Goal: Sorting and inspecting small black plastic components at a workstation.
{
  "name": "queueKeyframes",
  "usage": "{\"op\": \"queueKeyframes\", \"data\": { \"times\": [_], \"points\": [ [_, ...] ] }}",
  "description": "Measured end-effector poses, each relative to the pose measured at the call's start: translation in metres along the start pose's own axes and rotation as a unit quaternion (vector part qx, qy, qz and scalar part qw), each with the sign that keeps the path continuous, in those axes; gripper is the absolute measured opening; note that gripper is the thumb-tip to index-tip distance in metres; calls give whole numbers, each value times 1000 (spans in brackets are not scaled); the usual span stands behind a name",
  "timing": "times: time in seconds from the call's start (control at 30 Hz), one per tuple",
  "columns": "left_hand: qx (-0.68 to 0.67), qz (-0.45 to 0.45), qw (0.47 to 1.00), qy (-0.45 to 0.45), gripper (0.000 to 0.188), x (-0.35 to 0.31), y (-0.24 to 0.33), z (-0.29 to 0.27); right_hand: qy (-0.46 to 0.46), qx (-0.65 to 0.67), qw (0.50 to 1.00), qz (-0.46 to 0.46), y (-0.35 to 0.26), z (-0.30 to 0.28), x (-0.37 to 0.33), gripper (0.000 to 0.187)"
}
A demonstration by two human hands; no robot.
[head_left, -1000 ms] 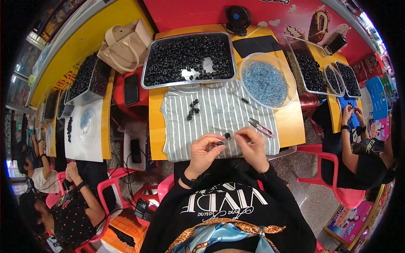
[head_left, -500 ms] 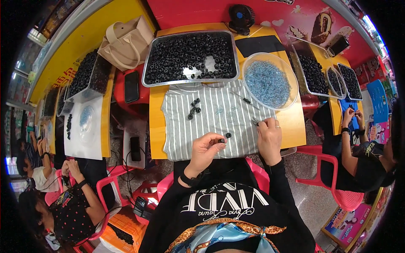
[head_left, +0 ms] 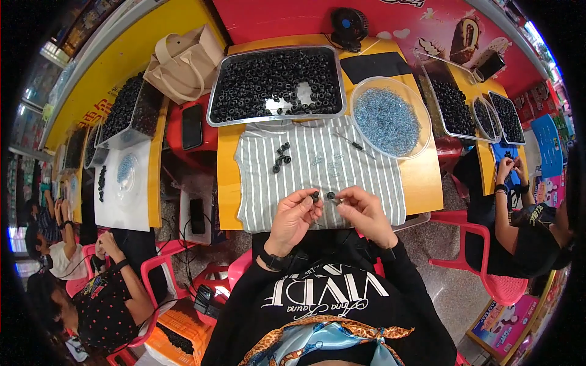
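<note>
My left hand (head_left: 294,218) pinches a small round black plastic part (head_left: 315,196) between thumb and fingers, above the near edge of a grey-and-white striped cloth (head_left: 262,195). Close by on the right, my right hand (head_left: 366,215) has thumb and fingertips drawn together; whatever they hold is too small to make out. Another black part (head_left: 331,196) sits just beside the right fingertips. Farther up the cloth lies a little group of black parts (head_left: 281,160). A thin dark tool (head_left: 356,145) rests on the cloth near the round tub.
A clear tray (head_left: 274,119) of black parts stands at the back, with a round tub (head_left: 397,156) of tiny bluish pieces to its right. A small black fan (head_left: 349,27), a beige bag (head_left: 183,64) and a phone (head_left: 191,126) are around the table. People work at tables on both sides.
My right hand has moved left and nearer, from the cloth's right side to beside my left hand. My left hand has turned slightly, still pinching the black part.
</note>
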State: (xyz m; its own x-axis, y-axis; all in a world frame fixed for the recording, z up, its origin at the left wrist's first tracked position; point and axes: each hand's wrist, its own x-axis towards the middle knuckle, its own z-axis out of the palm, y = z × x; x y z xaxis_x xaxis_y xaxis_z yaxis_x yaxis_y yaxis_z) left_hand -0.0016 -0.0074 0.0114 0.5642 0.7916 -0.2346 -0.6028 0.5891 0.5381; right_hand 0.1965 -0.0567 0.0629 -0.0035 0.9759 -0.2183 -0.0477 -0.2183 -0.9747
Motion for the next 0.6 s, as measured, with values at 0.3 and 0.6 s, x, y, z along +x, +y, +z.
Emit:
{"op": "queueKeyframes", "data": {
  "times": [0.3, 0.6],
  "points": [
    [-13, 5, 1000, -5, 24, 1, -2, -1, 43, -189, 966, -174, 6, 16, 1, 10],
    [133, 56, 990, 2, 24, 1, -4, 1, 37, -248, 947, -200, 2, 13, 1, 10]
  ]
}}
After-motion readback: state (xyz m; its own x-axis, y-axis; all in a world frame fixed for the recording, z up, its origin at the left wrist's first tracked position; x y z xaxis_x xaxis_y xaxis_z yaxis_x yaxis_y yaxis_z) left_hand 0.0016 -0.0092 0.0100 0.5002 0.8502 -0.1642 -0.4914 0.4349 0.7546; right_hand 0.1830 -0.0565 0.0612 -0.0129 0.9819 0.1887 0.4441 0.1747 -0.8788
